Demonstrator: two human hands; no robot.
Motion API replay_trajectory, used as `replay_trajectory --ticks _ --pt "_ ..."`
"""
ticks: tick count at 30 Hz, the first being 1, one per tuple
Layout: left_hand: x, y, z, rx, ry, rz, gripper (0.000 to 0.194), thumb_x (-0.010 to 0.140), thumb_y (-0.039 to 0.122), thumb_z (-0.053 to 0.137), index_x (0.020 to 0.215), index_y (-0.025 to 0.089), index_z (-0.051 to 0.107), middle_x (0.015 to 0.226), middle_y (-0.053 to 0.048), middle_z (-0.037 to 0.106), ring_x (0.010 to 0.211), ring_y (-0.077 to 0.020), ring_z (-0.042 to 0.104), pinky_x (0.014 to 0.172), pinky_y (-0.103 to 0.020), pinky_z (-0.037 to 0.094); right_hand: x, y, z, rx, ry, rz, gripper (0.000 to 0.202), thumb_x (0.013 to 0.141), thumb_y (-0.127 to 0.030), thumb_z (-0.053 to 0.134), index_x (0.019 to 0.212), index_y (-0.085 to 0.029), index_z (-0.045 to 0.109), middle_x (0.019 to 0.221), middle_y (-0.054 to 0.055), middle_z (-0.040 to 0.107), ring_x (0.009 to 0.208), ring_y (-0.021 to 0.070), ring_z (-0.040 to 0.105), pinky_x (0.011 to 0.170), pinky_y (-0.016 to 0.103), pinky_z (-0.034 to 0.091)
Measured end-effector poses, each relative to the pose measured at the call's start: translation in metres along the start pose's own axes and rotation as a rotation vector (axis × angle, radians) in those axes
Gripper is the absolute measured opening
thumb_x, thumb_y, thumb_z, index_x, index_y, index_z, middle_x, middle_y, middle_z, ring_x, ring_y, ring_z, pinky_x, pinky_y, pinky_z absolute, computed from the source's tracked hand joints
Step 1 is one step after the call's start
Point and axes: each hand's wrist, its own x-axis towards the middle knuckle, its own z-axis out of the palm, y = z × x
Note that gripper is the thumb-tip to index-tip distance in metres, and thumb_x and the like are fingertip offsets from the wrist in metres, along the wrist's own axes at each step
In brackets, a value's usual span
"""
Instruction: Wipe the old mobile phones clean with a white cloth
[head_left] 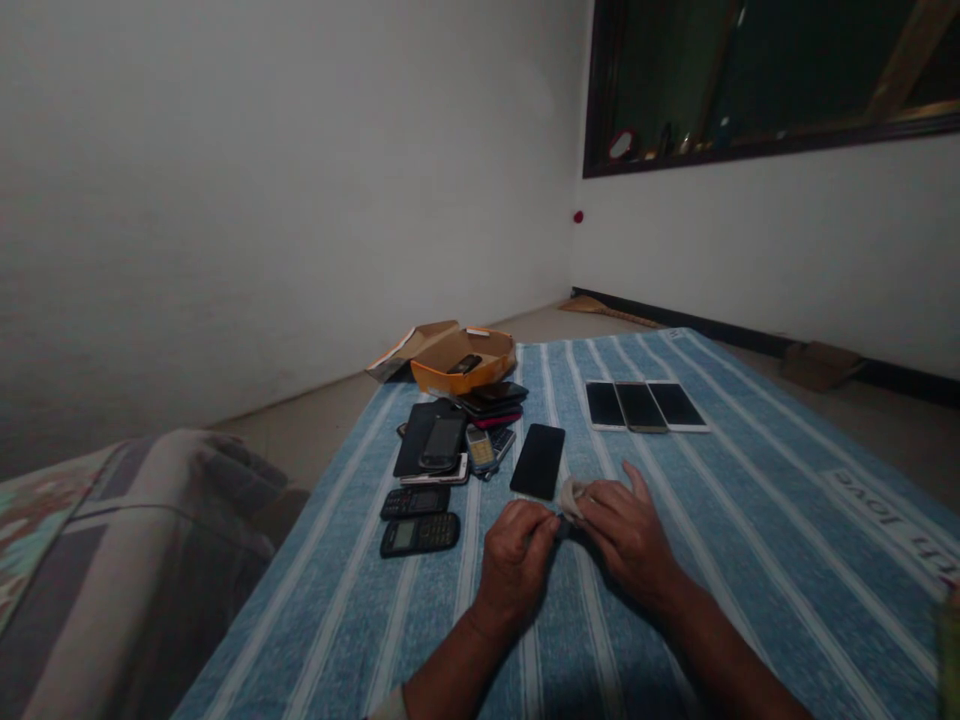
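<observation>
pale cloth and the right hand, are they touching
Touching: the head view shows the right hand holding the pale cloth, with no gap between them.

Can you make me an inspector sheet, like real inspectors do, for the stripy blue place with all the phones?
Surface: blue-and-white striped cover.
Job's things: pale cloth and small dark item, too small to identify; black phone lying just beyond the hands.
Clutter: three phones in a row, two keypad phones, piled phones, orange box.
Hands: right hand holds the cloth; left hand appears to pinch the dark item.
Cables: nothing seen.
Surroundings: white wall, dark-framed window.
</observation>
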Motion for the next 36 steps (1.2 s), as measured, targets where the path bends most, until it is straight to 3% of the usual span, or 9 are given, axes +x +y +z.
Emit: replay_trajectory --ticks 4,14,25,33,36 --pt "0.0 0.0 -0.001 -0.014 -0.003 -0.005 0.017 0.095 0.023 0.052 0.083 0.02 0.064 0.076 -0.002 0.065 0.074 -0.0168 0.063 0.069 -0.029 0.051 0.003 -0.008 0.005 0.024 -0.032 -0.012 0.017 0.099 -0.02 0.045 0.102 -0.022 0.061 0.092 0.002 0.066 0.089 0.0182 0.06 0.113 0.055 0.013" --pt "0.001 -0.002 -0.003 -0.003 -0.022 -0.028 0.02 0.095 0.026 0.051 0.079 0.02 0.063 0.075 -0.003 0.065 0.074 -0.0177 0.063 0.068 -0.03 0.051 -0.003 0.023 -0.015 0.023 -0.038 0.043 0.016 0.099 -0.023 0.047 0.097 -0.023 0.063 0.092 0.002 0.067 0.09 0.0184 0.061 0.111 0.055 0.014" --pt "0.001 0.0 -0.002 -0.019 -0.024 -0.024 0.02 0.095 0.025 0.05 0.081 0.021 0.063 0.076 -0.003 0.065 0.075 -0.0174 0.063 0.07 -0.03 0.051 0.008 -0.01 0.005 0.057 -0.066 0.003 0.017 0.098 -0.02 0.046 0.098 -0.023 0.063 0.088 0.001 0.068 0.085 0.0172 0.06 0.113 0.055 0.013" --pt "0.005 -0.002 -0.004 -0.01 -0.036 -0.048 0.022 0.094 0.026 0.052 0.076 0.02 0.063 0.073 -0.003 0.065 0.073 -0.0177 0.064 0.068 -0.03 0.051 0.002 0.018 -0.01 0.05 -0.03 0.066 0.018 0.099 -0.024 0.047 0.097 -0.024 0.065 0.09 0.001 0.068 0.088 0.0181 0.062 0.111 0.058 0.016" --pt "0.005 -0.003 -0.004 -0.021 -0.025 -0.055 0.02 0.092 0.025 0.052 0.076 0.02 0.063 0.074 -0.003 0.066 0.073 -0.0181 0.064 0.069 -0.03 0.052 -0.003 0.032 -0.014 0.126 -0.007 0.143 0.019 0.098 -0.026 0.049 0.096 -0.024 0.068 0.091 0.003 0.069 0.089 0.0194 0.063 0.107 0.055 0.027"
